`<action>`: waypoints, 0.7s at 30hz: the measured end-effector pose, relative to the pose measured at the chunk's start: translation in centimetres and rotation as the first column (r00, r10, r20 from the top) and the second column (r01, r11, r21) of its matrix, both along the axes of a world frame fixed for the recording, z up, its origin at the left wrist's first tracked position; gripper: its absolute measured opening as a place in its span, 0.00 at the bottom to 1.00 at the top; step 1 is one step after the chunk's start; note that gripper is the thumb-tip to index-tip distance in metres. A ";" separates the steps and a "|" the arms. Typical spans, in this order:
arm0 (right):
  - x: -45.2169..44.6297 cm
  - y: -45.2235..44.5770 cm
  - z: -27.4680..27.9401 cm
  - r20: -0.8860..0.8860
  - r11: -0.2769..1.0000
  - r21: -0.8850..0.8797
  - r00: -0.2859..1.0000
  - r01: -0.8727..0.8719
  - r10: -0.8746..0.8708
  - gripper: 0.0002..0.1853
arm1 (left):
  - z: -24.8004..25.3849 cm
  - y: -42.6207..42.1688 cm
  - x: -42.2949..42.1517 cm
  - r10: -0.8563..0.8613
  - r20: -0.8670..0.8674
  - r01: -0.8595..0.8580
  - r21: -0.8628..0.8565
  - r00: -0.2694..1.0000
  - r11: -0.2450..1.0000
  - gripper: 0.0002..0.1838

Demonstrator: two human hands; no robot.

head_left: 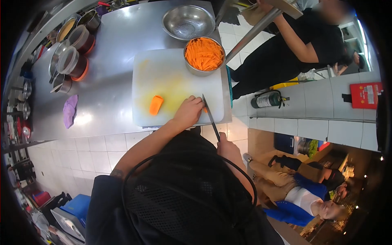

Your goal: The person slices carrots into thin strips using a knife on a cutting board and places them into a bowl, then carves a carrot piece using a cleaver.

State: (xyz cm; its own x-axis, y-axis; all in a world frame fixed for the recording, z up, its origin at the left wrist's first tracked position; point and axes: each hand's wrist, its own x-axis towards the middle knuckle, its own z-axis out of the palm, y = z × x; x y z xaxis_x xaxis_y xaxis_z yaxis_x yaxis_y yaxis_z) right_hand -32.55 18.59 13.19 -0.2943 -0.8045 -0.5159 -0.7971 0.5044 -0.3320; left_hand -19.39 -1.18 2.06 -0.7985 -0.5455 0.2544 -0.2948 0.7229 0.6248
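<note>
My right hand (228, 148) grips the handle of a kitchen knife (210, 116), its blade pointing away from me over the white cutting board (143, 81). Beside the blade, my left hand (190, 111) is closed, its curled fingers pressed on a small piece of carrot (206, 110) that they mostly hide. A thicker peeled chunk of carrot (155, 105) lies on the board, left of my left hand. At the board's far right corner stands a steel bowl (201, 72) heaped with carrot sticks (204, 54).
An empty steel colander (188, 22) is behind the bowl. Plastic tubs (72, 62) and pots line the steel table's (116, 36) left side, near a purple cloth (70, 111). A person in black (273, 57) stands across the table; other people are at lower right.
</note>
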 end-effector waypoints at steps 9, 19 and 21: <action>0.6 -2.9 0.0 0.003 0.995 -0.103 1.000 0.007 -0.007 0.15 | -1.0 0.7 0.1 0.050 -0.072 -0.055 -0.062 0.996 0.997 0.11; 0.1 -4.7 -0.2 -0.075 0.966 -0.240 0.994 -0.094 0.079 0.13 | -1.4 0.5 0.7 0.105 -0.188 -0.104 0.016 0.976 0.994 0.11; 0.5 -4.2 1.9 -0.075 0.971 -0.217 0.993 -0.104 0.089 0.13 | -1.4 1.0 1.2 0.186 -0.277 -0.163 0.104 0.943 0.981 0.10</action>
State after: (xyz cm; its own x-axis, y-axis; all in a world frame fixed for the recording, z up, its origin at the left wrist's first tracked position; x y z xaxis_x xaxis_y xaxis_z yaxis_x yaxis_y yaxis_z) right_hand -32.01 14.39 15.06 -0.2362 -0.9223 -0.3059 -0.8616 0.3444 -0.3728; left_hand -18.18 -0.22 0.68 -0.5898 -0.6972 0.4076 -0.2139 0.6215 0.7536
